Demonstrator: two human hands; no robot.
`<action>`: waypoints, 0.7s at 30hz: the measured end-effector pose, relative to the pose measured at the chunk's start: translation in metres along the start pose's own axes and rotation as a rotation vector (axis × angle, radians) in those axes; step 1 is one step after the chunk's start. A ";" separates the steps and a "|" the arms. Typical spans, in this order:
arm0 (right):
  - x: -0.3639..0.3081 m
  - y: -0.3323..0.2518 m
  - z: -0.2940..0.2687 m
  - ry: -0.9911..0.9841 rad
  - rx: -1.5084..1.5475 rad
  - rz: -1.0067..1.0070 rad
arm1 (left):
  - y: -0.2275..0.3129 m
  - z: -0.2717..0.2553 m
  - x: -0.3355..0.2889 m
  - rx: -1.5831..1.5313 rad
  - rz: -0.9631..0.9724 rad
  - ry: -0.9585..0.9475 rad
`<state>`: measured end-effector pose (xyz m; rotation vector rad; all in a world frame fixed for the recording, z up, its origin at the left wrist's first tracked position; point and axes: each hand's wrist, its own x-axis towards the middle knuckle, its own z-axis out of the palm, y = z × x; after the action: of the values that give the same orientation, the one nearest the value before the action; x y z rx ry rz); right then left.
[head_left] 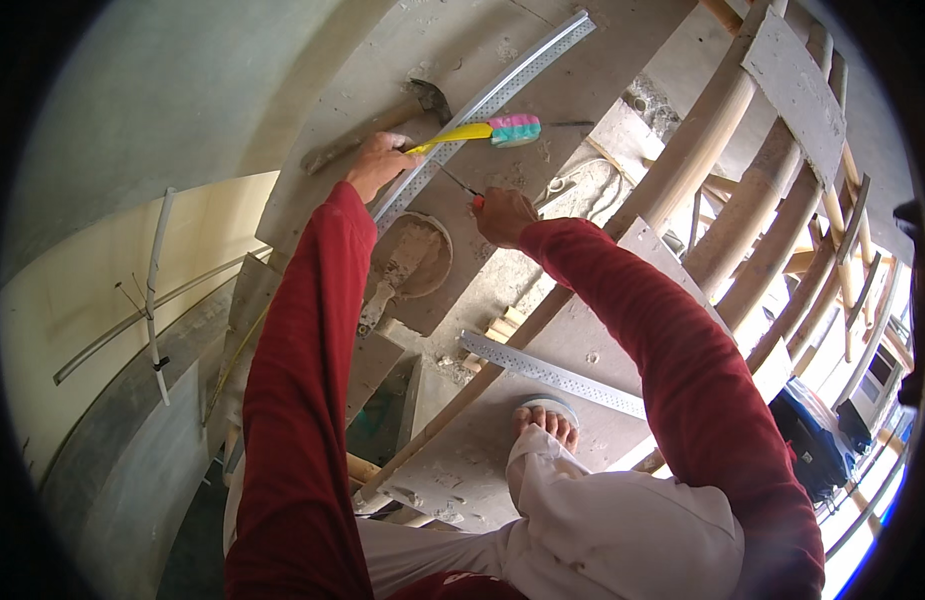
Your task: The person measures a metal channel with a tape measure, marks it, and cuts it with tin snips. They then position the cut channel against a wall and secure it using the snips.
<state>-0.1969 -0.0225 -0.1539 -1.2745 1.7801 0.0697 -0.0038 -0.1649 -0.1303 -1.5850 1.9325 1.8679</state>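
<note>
My left hand is closed around the yellow handle of a brush with pink and teal bristles. The brush crosses above a long perforated metal corner strip lying on a board. My right hand grips a screwdriver by its red-orange end, its thin metal shaft pointing toward the strip. Most of that handle is hidden in the fingers. Beyond my left hand lies a claw hammer with a wooden handle. Nearer me stands a round bucket of pale plaster with a coated tool in it.
Dusty boards form the platform, with a gap between them. A second perforated strip lies near my bare foot. Wooden poles rise along the right. A curved wall stands at the left, and a blue-and-black case sits lower right.
</note>
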 end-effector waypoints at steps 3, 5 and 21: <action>0.001 0.001 0.000 0.003 0.000 -0.011 | -0.002 0.001 0.001 0.024 0.000 0.069; 0.001 0.001 0.000 -0.004 0.003 -0.004 | -0.004 0.001 0.002 -0.005 -0.009 0.031; 0.000 0.000 -0.003 -0.011 0.034 -0.001 | -0.002 0.001 0.001 -0.075 0.009 -0.004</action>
<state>-0.1983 -0.0242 -0.1526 -1.2481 1.7643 0.0456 -0.0032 -0.1646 -0.1328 -1.5928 1.8928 1.9677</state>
